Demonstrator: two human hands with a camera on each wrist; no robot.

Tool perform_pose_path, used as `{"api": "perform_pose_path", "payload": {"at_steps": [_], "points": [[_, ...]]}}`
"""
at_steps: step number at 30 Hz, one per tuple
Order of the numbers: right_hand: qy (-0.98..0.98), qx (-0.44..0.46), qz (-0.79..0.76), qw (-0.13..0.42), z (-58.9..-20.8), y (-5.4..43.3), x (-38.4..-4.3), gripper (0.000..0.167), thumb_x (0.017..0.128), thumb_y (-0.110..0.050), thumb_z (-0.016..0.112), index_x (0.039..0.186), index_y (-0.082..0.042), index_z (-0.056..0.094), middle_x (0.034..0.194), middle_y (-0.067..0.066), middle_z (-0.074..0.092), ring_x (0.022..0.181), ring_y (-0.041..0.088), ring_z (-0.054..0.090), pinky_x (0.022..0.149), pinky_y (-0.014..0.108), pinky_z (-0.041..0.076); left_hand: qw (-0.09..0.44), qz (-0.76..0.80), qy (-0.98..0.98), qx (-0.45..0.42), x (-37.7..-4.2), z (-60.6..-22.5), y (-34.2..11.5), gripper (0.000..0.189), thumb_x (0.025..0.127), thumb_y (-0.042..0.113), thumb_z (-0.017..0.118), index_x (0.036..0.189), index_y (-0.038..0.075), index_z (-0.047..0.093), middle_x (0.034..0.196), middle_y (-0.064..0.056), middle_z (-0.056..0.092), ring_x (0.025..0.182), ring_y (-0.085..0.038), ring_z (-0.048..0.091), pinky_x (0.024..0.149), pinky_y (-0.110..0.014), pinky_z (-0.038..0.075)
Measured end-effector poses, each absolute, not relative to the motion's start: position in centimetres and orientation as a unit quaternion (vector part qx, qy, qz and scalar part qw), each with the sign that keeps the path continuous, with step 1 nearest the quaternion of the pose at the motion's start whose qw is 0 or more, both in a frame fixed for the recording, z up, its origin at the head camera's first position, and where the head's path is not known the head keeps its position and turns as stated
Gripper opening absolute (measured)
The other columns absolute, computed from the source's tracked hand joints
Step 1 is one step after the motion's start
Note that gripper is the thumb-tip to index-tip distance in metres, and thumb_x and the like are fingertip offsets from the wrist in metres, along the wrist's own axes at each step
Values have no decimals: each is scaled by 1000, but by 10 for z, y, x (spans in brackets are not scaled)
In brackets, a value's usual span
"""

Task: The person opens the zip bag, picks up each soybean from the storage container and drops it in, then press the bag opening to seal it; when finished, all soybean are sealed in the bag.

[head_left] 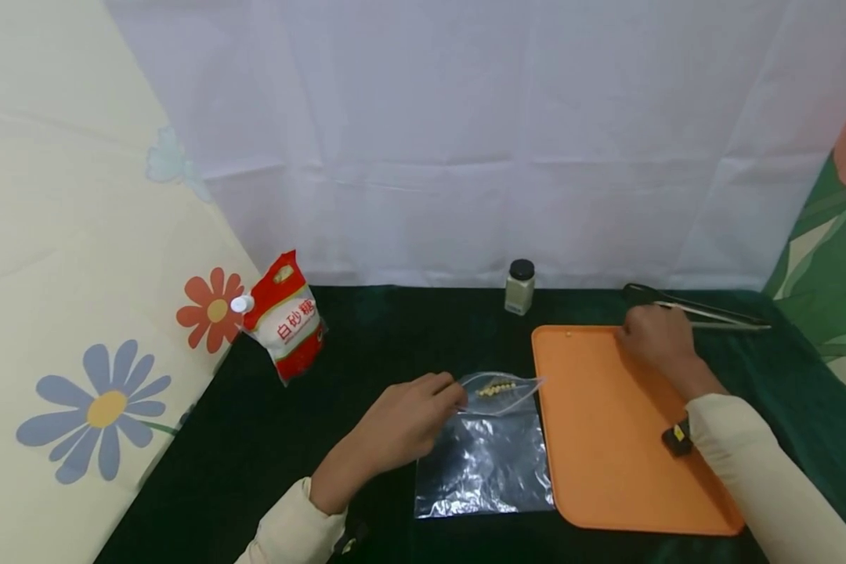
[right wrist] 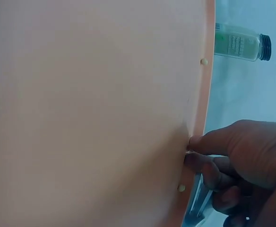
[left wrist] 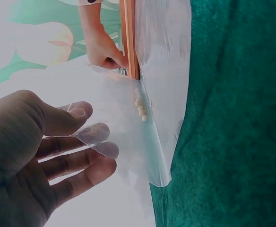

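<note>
My left hand (head_left: pixel 417 411) pinches the rim of a clear zip bag (head_left: pixel 482 470) between thumb and fingers, and the bag's mouth gapes. Several pale yellow soybeans (head_left: pixel 496 387) lie inside the bag, clustered near its mouth in the left wrist view. My right hand (head_left: pixel 657 345) is at the far edge of the orange tray (head_left: pixel 599 439). Its thumb and forefinger come together at the tray's rim and pinch a small pale bean, mostly hidden by the fingertips. Along the same edge, one soybean (right wrist: pixel 204 61) lies to one side of the hand and another soybean (right wrist: pixel 181 188) to the other.
A small jar (head_left: pixel 519 288) with a black lid stands behind the tray. Metal tongs (head_left: pixel 719 315) lie beyond its far right corner. A red and white sugar bag (head_left: pixel 286 319) with a white cap stands at the left on the dark green cloth (head_left: pixel 388 337).
</note>
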State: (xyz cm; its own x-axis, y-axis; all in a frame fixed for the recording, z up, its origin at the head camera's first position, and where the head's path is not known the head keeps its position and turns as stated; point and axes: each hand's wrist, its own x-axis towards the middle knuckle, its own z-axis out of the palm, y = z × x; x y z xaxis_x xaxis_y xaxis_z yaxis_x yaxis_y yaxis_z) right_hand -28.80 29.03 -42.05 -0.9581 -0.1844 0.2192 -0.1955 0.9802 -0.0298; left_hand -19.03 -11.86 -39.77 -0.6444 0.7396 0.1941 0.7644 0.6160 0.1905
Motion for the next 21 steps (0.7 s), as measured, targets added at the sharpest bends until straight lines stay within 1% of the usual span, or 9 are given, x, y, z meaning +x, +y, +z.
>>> {"api": "perform_pose_path", "payload": {"at_steps": [2,8,10,13,15,17,18,20,21], "points": [[-991,86,27,100,-421,289,-289,57,95,-23,66,47,-18,37,47,-5,27,43,13,29,44,31,26,48,-129,-898,-419,-190,-397,-119,21,95,13,67,115,19,65,107,6,61,90,-8,58,67,-21,50],[-993,74,20,90,-421,286,-290,49,96,-20,65,52,-14,45,49,0,40,47,18,45,45,37,38,44,-129,-898,-418,-190,-396,-119,23,94,13,69,116,19,64,108,6,61,90,-8,58,68,-21,50],[-993,74,21,86,-420,286,-289,48,96,-18,64,52,-14,45,50,1,41,49,19,46,46,38,39,43,-127,-899,-418,-190,-396,-118,25,93,13,69,116,19,64,108,6,61,90,-8,58,69,-21,50],[-994,69,28,74,-420,287,-287,49,97,-18,63,51,-14,44,50,-1,39,49,18,43,47,37,38,42,-123,-899,-419,-190,-395,-118,25,93,13,70,117,19,64,108,6,61,90,-8,58,69,-21,50],[-995,66,38,63,-420,288,-285,47,97,-19,63,52,-13,48,51,0,41,50,18,43,48,37,36,42,-122,-898,-420,-191,-396,-118,26,93,13,69,117,19,64,108,6,61,91,-8,58,69,-21,50],[-996,60,51,52,-420,289,-284,38,96,-19,65,60,-9,59,55,1,47,53,19,45,49,37,37,41,-122,-899,-419,-191,-396,-119,26,93,13,70,117,20,64,108,6,61,91,-8,58,69,-21,50],[-995,58,60,48,-421,289,-284,31,95,-19,66,67,-6,65,60,4,54,55,20,48,50,38,40,41,-123,-899,-418,-191,-396,-118,26,93,13,70,117,20,64,108,6,60,91,-8,58,69,-21,50],[-995,54,79,41,-421,291,-284,20,95,-19,67,85,-3,73,73,10,65,61,22,55,53,41,45,40,-124,-899,-418,-190,-396,-118,25,93,14,69,117,20,64,108,6,61,90,-8,58,69,-21,50],[-994,51,89,39,-422,291,-284,19,95,-18,67,93,-1,75,81,14,69,64,23,58,55,42,47,40,-125,-899,-417,-190,-396,-118,25,93,14,69,117,20,64,108,6,61,90,-8,58,69,-21,50]]}}
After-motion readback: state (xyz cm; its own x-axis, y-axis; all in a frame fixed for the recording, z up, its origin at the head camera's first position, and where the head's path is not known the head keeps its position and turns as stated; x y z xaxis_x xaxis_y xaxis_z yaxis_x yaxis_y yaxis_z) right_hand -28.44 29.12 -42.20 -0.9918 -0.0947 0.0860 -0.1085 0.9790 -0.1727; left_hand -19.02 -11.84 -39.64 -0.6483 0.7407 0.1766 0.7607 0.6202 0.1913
